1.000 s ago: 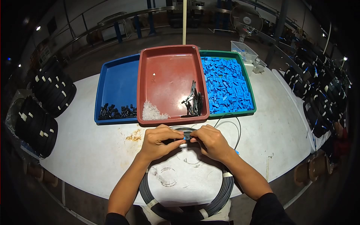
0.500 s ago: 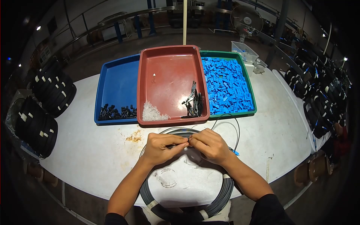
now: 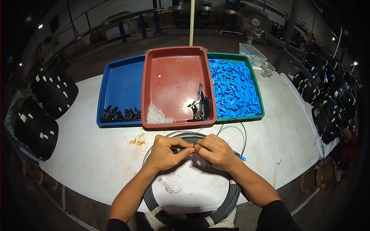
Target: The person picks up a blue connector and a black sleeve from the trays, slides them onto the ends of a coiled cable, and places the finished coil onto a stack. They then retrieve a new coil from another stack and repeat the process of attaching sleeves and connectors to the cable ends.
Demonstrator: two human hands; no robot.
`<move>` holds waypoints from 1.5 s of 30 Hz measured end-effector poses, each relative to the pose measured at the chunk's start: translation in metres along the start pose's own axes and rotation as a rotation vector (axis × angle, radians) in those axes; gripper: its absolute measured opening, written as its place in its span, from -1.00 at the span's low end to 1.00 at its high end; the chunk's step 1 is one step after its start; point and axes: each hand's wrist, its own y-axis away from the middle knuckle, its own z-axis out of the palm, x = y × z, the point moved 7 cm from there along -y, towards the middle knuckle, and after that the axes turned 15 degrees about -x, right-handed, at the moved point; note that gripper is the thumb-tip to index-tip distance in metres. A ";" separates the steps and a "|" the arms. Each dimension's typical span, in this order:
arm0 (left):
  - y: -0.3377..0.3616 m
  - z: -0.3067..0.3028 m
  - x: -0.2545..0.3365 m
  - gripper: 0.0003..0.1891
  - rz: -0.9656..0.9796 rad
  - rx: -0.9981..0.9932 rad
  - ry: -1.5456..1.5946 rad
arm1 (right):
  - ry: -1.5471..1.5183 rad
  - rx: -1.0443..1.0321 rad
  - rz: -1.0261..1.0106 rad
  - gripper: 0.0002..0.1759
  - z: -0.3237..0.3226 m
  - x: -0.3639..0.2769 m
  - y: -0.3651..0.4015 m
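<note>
Fingertip to fingertip, my left hand (image 3: 165,152) and my right hand (image 3: 216,152) meet over the near middle of the table. Both are closed in a pinch; what lies between the fingers is too small and covered to name. A bit of blue shows beside my left fingertips. Beneath the hands lies a coil of dark cable (image 3: 229,200), bound with pale tape and overhanging the near edge. A loose cable loop (image 3: 245,134) rises beyond my right hand, and a blue connector (image 3: 241,157) sits by my right wrist.
A blue tray (image 3: 122,84) holds black parts. The red tray (image 3: 175,84) holds clear bits and black pieces; the green tray (image 3: 257,98) holds many blue connectors. Black cable coils (image 3: 36,127) stand left, more coils (image 3: 327,115) right. A clear bin (image 3: 252,54) stands behind.
The hands stay pinched together, with the left fingers shifted slightly. A bit of blue now shows beside the left fingertips. The trays and coil stay put.
</note>
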 end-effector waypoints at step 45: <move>0.013 0.023 0.035 -0.85 0.598 -0.041 -0.800 | -0.882 -0.123 0.515 -0.88 0.035 0.041 0.012</move>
